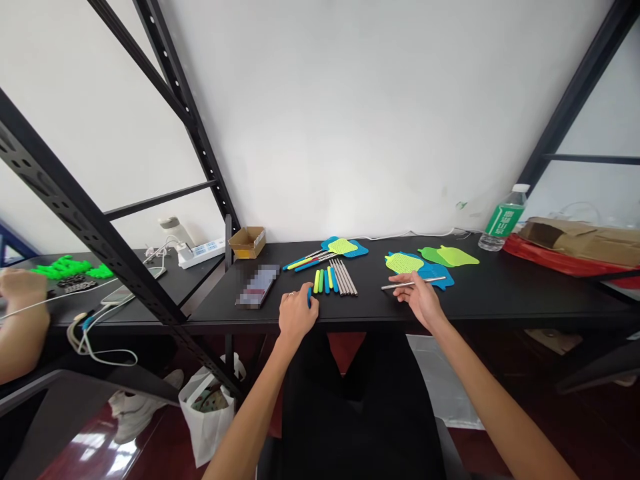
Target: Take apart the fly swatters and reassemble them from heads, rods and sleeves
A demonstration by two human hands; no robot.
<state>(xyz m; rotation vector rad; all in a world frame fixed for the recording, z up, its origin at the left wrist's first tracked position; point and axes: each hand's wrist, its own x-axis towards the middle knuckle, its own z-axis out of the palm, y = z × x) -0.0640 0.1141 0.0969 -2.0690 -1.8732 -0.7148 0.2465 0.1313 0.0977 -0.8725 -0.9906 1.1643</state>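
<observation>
My left hand (299, 312) is closed round a blue handle (309, 298) at the table's front edge. In my right hand (423, 300) a thin metal rod (389, 287) lies nearly level, gripped between thumb and fingers. Several yellow, green and blue handles (321, 281) lie side by side just beyond my left hand, with a row of metal rods (345, 279) to their right. Behind them, fly swatters with blue and yellow heads (343, 247) are stacked. Loose swatter heads, a yellow one (403, 262), a blue one (442, 274) and green ones (459, 256), lie beyond my right hand.
A phone (258, 287) and a small cardboard box (247, 243) are on the left of the black table (525, 293). A water bottle (504, 217) stands at the right, beside cardboard on red plastic. Past the metal frame (115, 243), another person's arm (23, 320) rests near green pieces (63, 267).
</observation>
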